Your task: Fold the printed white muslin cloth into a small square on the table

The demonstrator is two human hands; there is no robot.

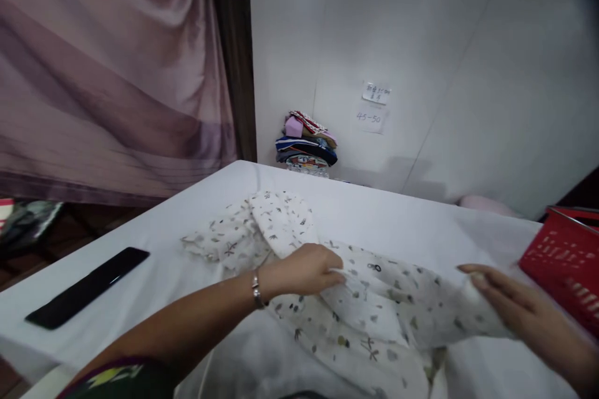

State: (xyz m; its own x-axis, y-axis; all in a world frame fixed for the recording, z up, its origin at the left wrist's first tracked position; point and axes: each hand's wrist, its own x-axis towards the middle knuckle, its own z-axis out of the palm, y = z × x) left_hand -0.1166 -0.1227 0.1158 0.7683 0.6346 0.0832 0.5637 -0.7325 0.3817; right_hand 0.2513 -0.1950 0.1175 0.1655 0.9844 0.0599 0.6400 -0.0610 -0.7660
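Note:
A white garment (355, 299) with small dark prints lies spread across the white table (402, 218). My left hand (309, 269), a bracelet on its wrist, rests on the garment's middle with fingers curled, pinching a fold of the cloth. My right hand (519, 308) lies at the garment's right end, fingers stretched flat along the fabric's edge. One sleeve of the garment (281, 215) is folded back toward the far left.
A black flat phone-like object (88, 287) lies at the table's left. A red plastic basket (564, 262) stands at the right edge. A stack of folded clothes (306, 143) sits against the white wall, under two paper notes (374, 106). A mauve curtain (107, 68) hangs left.

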